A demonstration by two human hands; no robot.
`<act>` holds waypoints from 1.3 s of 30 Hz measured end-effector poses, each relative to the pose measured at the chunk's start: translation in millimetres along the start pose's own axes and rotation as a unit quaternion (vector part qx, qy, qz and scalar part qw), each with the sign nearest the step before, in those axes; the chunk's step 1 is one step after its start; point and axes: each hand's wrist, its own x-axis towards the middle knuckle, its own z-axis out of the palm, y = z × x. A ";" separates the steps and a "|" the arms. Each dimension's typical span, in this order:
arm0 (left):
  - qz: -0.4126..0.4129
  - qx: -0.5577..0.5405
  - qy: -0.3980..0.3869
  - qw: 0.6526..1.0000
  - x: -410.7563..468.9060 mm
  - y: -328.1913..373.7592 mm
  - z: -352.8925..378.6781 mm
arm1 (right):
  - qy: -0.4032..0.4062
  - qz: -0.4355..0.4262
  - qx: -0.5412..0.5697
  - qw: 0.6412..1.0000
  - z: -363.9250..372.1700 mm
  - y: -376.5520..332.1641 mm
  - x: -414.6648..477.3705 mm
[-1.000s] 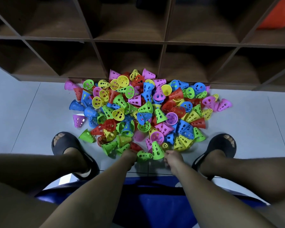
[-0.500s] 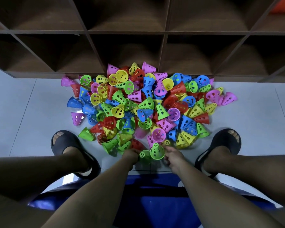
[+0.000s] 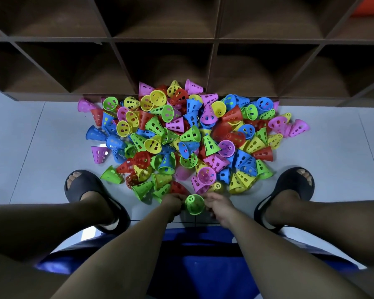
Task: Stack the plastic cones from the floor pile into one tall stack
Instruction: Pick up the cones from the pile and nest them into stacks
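Note:
A big pile of perforated plastic cones (image 3: 188, 137) in pink, yellow, green, blue and red lies on the grey floor in front of me. At its near edge stands a green cone (image 3: 194, 203), tip up, between my two hands. My left hand (image 3: 172, 200) touches its left side and my right hand (image 3: 217, 202) holds its right side. In the earlier frames two green cones were at my hands; only one shows, so they look nested. The fingers under the cone are hidden.
A dark wooden cubby shelf (image 3: 212, 61) runs along the back, right behind the pile. My feet in black slides (image 3: 82, 186) (image 3: 294, 186) stand left and right of the pile. A blue seat (image 3: 203, 266) is under me. Grey floor tiles (image 3: 41, 137) spread to both sides.
Two separate green cones at the pile's near edge were brought together and turned upright between my hands, a little closer to me. The camera tilted slightly.

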 end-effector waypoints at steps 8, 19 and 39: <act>-0.013 -0.062 -0.007 0.998 -0.2 0.9 1.0 | 0.067 -0.003 -0.088 0.994 2.0 12.9 21.6; 0.129 0.089 0.078 0.985 -2.7 16.9 -10.4 | 0.201 -0.160 -0.240 0.936 7.2 -8.0 21.9; 0.099 0.178 0.133 0.970 -13.5 29.6 -38.7 | 0.169 -0.100 -0.458 0.867 20.1 -22.4 34.9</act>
